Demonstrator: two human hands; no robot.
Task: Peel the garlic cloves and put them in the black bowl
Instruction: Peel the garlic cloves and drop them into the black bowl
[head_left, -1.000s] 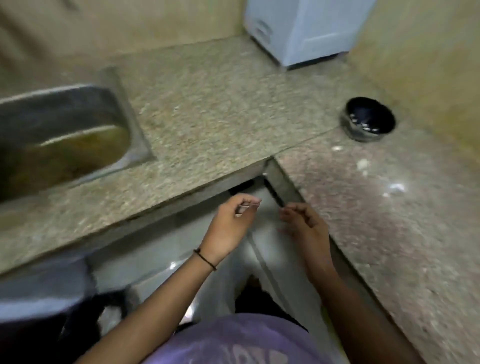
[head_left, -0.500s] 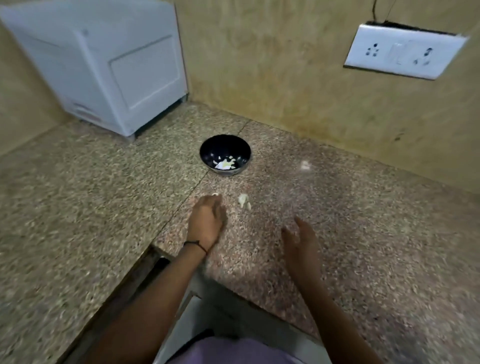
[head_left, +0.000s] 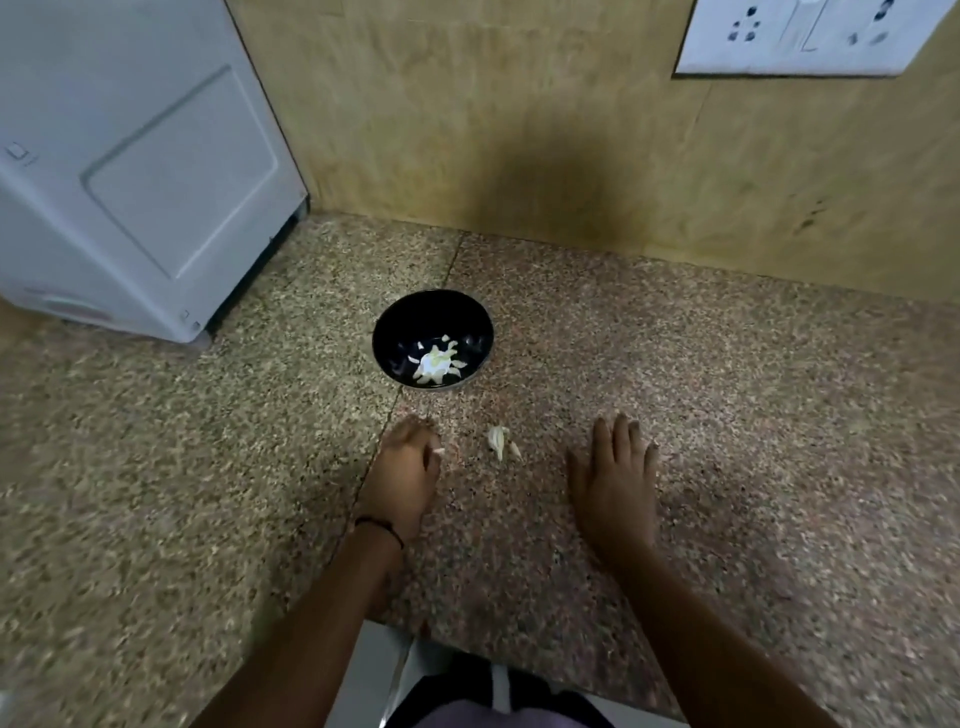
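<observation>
I'm watching both hands coming up from the ledge onto the counter (head_left: 779, 415), so that peel looks done. The left hand (head_left: 405, 467) is curling round a pale clove (head_left: 439, 452), just short of the black bowl (head_left: 395, 322). Loose cloves (head_left: 498, 441) are lying alongside. The right hand (head_left: 615, 483) is hovering flat, fingers straight, holding nothing.

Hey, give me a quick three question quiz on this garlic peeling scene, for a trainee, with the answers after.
1. True or false: the black bowl already holds pale garlic pieces.
2. The loose garlic on the counter lies: A in the bowl, B between the left hand and right hand, C right of both hands.
3. Which hand's wrist wears a dark band?
Key: 1 true; 2 B; 3 left.
</observation>
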